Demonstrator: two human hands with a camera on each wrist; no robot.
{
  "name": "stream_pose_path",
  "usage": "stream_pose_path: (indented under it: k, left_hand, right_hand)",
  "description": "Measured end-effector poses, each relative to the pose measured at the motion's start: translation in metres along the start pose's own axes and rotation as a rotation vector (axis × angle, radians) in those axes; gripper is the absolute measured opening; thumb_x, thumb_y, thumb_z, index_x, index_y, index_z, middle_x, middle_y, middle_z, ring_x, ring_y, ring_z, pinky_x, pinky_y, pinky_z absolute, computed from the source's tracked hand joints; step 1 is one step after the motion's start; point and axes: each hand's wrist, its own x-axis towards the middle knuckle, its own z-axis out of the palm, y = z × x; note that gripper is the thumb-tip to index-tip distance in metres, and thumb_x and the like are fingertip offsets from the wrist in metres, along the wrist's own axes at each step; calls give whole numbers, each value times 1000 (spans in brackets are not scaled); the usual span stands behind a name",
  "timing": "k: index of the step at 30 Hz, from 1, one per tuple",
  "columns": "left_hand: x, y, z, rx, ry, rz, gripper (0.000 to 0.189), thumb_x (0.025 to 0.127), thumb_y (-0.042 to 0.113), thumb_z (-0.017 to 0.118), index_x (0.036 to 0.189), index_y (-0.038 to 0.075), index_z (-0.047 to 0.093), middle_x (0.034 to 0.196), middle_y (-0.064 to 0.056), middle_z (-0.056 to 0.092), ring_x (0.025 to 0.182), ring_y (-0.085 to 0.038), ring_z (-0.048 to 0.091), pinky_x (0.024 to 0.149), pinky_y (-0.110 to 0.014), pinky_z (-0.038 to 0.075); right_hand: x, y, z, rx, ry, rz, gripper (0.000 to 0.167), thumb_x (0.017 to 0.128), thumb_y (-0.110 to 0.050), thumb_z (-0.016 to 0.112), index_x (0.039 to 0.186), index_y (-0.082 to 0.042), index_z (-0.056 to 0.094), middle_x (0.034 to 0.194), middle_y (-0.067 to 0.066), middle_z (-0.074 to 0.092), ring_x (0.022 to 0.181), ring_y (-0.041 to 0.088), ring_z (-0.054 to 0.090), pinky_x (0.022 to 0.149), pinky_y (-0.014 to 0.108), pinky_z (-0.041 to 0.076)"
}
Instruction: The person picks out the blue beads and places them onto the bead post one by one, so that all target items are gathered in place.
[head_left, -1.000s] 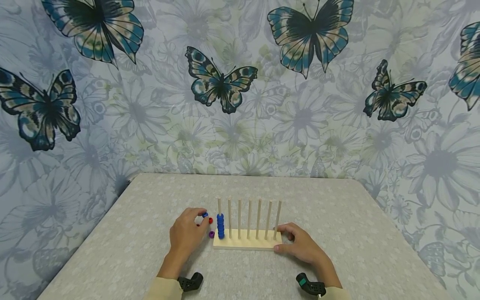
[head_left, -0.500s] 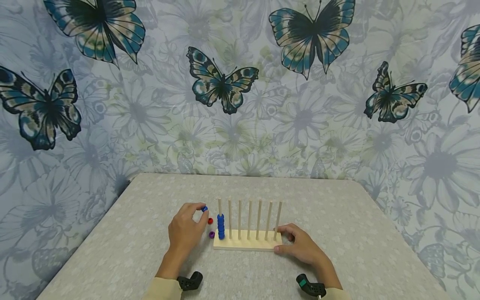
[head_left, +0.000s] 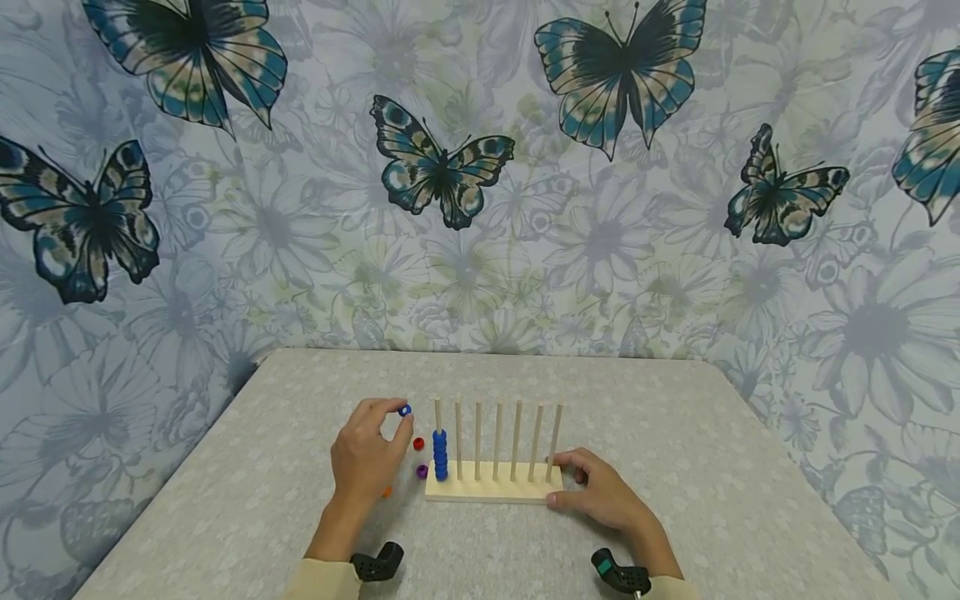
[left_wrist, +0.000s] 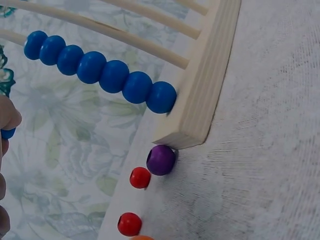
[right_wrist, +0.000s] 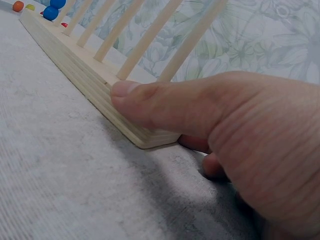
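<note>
My left hand point(head_left: 366, 454) pinches a blue bead point(head_left: 405, 410) between thumb and forefinger, raised to the left of the leftmost peg. That peg carries a stack of several blue beads point(left_wrist: 114, 76); its tip sticks out above them. The wooden peg board point(head_left: 495, 483) stands upright on the table, and its other pegs are bare. At the board's right end my right hand point(head_left: 603, 492) grips the base, thumb point(right_wrist: 145, 100) on the near edge and fingers behind. A purple bead point(left_wrist: 161, 160) lies against or very near the board's left end.
Loose beads lie left of the board: a red bead point(left_wrist: 140, 177), another red bead point(left_wrist: 129, 224) and an orange bead point(head_left: 386, 492) partly behind the left hand. A yellow bead point(right_wrist: 30, 7) shows at the far end. A patterned wall rises behind the table point(head_left: 637, 400).
My left hand has lifted the pinched blue bead up and slightly left, and the bead's hole now shows. An orange bead has come into sight beside the hand. The right hand stays on the board.
</note>
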Motion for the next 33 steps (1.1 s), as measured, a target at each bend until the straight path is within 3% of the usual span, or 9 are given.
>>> stream_pose_path:
  k: [7, 16, 33]
  left_hand:
    - [6, 5, -8, -11, 34, 45, 25, 81, 19, 83, 104, 14, 77, 100, -4, 72, 60, -11, 55, 48, -25, 43]
    - [15, 13, -17, -62, 53, 67, 24, 84, 19, 80, 107, 14, 76, 101, -5, 71, 55, -6, 42, 45, -23, 37]
    - [24, 31, -28, -126, 78, 82, 24, 87, 18, 75, 112, 15, 76, 106, -2, 69, 56, -5, 43, 49, -21, 40]
  right_hand:
    - [0, 1, 3, 12, -8, -5, 57, 75, -41, 87, 125, -24, 66, 120, -4, 63, 97, 18, 47, 82, 29, 41]
    - [3, 0, 4, -4, 6, -10, 57, 74, -40, 88, 125, -24, 66, 114, -5, 62, 94, 18, 46, 78, 28, 40]
    - [1, -1, 0, -2, -10, 6, 57, 74, -39, 88, 125, -23, 67, 108, -2, 61, 93, 18, 45, 77, 28, 39]
